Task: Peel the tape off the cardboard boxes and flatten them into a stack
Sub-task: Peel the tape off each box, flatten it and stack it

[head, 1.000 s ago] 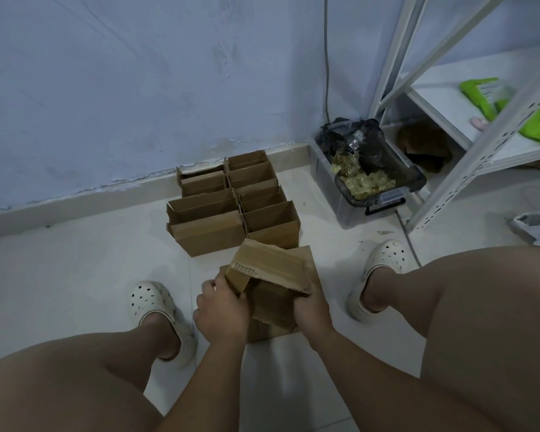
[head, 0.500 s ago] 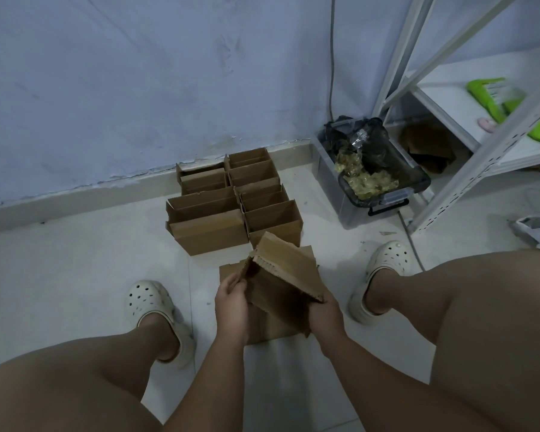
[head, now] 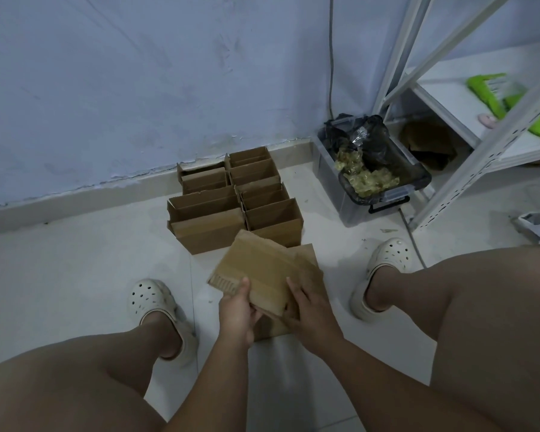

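Both hands have tipped the box (head: pixel 262 271) down flat, so its wide side now faces up

Left hand (head: pixel 236 311) pinches the near left corner of the box, thumb on top and fingers under it; right hand (head: pixel 309 310) holds the near right edge with fingers lying over the top. Just under the held box lies the flat pile (head: pixel 307 255) on the floor. Past the hands, open boxes (head: pixel 231 201) stand in two rows by the wall, with a bin (head: pixel 356 210) off to their right
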`<move>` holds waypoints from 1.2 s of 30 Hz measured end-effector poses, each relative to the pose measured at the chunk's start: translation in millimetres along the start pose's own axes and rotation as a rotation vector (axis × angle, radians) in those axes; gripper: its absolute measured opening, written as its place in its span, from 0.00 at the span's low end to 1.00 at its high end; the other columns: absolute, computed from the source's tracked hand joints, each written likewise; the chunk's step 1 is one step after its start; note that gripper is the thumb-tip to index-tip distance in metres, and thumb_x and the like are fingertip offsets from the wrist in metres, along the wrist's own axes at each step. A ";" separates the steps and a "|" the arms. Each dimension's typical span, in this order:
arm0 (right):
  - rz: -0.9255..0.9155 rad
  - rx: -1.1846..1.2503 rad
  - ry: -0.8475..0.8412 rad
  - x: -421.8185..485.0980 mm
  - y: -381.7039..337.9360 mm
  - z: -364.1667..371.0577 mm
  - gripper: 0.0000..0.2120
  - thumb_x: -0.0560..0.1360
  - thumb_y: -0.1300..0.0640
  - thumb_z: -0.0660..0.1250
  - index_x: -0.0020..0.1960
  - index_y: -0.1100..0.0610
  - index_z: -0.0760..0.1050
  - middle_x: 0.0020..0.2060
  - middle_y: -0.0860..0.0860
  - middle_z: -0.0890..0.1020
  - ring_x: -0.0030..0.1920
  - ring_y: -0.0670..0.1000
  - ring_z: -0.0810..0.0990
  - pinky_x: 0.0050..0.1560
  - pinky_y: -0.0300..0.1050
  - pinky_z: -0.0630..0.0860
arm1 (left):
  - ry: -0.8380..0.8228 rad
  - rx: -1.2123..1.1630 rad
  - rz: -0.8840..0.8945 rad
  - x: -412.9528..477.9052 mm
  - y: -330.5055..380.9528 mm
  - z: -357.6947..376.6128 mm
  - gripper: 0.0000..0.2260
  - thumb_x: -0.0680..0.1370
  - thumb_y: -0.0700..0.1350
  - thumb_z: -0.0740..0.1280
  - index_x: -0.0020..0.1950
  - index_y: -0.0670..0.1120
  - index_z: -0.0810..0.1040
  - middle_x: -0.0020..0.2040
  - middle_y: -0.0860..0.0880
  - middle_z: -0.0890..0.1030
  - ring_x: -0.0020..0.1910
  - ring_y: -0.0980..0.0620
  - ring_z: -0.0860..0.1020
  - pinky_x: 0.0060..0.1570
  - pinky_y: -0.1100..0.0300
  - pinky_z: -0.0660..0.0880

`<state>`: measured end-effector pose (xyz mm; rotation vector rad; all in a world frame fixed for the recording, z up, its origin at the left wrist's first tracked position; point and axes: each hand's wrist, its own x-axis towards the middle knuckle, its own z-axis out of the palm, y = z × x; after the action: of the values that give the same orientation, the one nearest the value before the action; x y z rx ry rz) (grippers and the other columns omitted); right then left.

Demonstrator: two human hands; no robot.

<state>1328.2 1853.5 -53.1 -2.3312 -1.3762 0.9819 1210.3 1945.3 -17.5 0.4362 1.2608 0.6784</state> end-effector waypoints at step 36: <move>0.127 -0.153 -0.304 112.8 73.2 13.4 0.27 0.79 0.50 0.60 0.75 0.40 0.56 0.76 0.57 0.47 0.72 0.61 0.59 0.72 0.53 0.62 | 0.403 0.861 -0.008 122.3 -73.7 -51.5 0.15 0.77 0.39 0.62 0.64 0.48 0.68 0.61 0.41 0.73 0.54 0.41 0.74 0.53 0.50 0.73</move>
<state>1404.9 1909.9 -149.0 -2.4854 -1.4710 1.3610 1196.0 1971.2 -166.3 1.0294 1.9219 0.1778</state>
